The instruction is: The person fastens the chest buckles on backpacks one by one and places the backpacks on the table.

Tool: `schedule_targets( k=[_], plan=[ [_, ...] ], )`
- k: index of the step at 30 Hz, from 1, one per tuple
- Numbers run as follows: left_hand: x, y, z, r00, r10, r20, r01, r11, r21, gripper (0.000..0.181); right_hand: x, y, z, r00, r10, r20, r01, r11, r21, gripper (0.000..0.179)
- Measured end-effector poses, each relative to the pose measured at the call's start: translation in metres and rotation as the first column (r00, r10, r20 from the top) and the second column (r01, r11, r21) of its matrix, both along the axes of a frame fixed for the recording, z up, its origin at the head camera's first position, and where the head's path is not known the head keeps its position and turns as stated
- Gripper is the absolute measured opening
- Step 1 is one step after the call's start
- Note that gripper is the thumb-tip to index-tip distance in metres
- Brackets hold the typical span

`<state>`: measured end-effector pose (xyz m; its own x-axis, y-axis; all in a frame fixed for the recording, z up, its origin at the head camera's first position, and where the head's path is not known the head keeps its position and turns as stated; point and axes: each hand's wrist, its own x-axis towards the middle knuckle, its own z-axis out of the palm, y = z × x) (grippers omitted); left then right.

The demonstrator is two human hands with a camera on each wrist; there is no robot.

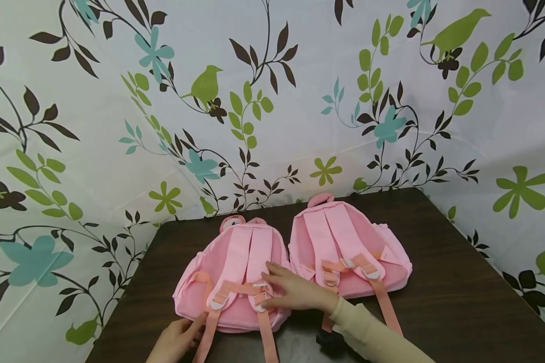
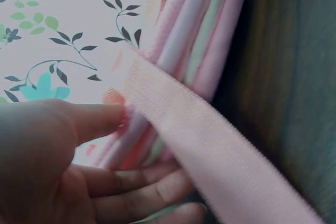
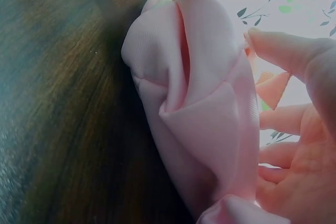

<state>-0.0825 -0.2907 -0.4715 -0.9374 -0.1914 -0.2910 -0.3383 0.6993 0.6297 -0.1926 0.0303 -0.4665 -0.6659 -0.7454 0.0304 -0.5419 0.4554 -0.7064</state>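
Two pink backpacks lie back panel up on a dark table. The left backpack (image 1: 236, 322) is between my hands, its padded shoulder straps and orange webbing facing me. My left hand (image 1: 178, 337) is at its near left corner; in the left wrist view the thumb (image 2: 100, 121) is on one side of the bag's edge and the fingers on the other, beside a loose webbing strap (image 2: 210, 135). My right hand (image 1: 300, 290) rests over the right shoulder strap near its buckle, fingers spread. The right wrist view shows a folded side pocket (image 3: 205, 114) along the bag's side.
The right backpack (image 1: 395, 272) lies close beside the first, webbing hanging toward me. A small black object (image 1: 330, 339) is by my right sleeve. The wood-grain table (image 1: 463, 292) extends to the right. A leaf-and-bird patterned cloth (image 1: 295, 126) hangs behind.
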Motion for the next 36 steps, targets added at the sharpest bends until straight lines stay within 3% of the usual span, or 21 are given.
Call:
schedule_targets(
  k=[4,8,11,13,14,16,20,23,25,28,32,34,36],
  plan=[
    [0.001,-0.001,0.013,0.999,-0.05,-0.008,0.048,0.978,-0.204,0.061,0.001,0.0,0.0,1.0,0.001,-0.006,-0.001,1.0,0.01,0.079],
    [0.003,-0.003,0.035,0.997,-0.069,-0.036,0.055,0.951,-0.305,0.052,0.003,0.002,0.003,1.0,0.005,-0.021,-0.004,1.0,0.023,0.08],
    [0.002,-0.004,0.052,0.989,-0.093,-0.114,0.048,0.937,-0.346,0.045,0.005,0.004,0.008,0.999,0.011,-0.051,-0.01,0.999,0.033,0.078],
    [0.001,-0.003,0.061,0.967,-0.136,-0.214,0.05,0.93,-0.365,0.037,0.007,0.006,0.012,0.997,0.016,-0.077,-0.013,0.999,0.037,0.078],
    [0.0,-0.004,0.063,0.945,-0.177,-0.276,0.061,0.922,-0.383,0.035,0.009,0.007,0.014,0.996,0.021,-0.087,-0.018,0.999,0.038,0.077],
    [-0.003,-0.005,0.066,0.883,-0.264,-0.389,0.085,0.904,-0.419,0.034,0.013,0.008,0.019,0.994,0.042,-0.104,-0.039,0.999,0.034,0.077],
    [-0.014,-0.011,0.06,0.738,-0.447,-0.505,0.18,0.852,-0.491,0.053,0.024,0.009,0.022,0.979,0.111,-0.174,-0.101,0.993,0.063,0.078],
    [-0.023,-0.015,0.048,0.673,-0.539,-0.506,0.276,0.818,-0.505,0.07,0.032,0.008,0.02,0.95,0.187,-0.25,-0.164,0.98,0.11,0.081],
    [-0.028,-0.018,0.037,0.64,-0.585,-0.498,0.347,0.799,-0.491,0.077,0.036,0.007,0.018,0.924,0.232,-0.304,-0.2,0.971,0.133,0.084],
    [-0.033,-0.017,0.021,0.635,-0.611,-0.473,0.431,0.788,-0.439,0.084,0.038,0.005,0.012,0.887,0.263,-0.38,-0.221,0.963,0.151,0.088],
    [-0.037,-0.01,0.005,0.649,-0.611,-0.453,0.455,0.789,-0.413,0.087,0.038,0.002,0.005,0.849,0.228,-0.477,-0.168,0.972,0.165,0.089],
    [-0.04,-0.007,0.002,0.65,-0.607,-0.457,0.443,0.791,-0.421,0.087,0.035,0.0,0.003,0.844,0.191,-0.501,-0.114,0.977,0.18,0.088],
    [-0.04,-0.005,0.001,0.671,-0.593,-0.445,0.433,0.8,-0.414,0.086,0.031,-0.002,0.002,0.853,0.151,-0.5,-0.056,0.978,0.2,0.088]
  ],
)
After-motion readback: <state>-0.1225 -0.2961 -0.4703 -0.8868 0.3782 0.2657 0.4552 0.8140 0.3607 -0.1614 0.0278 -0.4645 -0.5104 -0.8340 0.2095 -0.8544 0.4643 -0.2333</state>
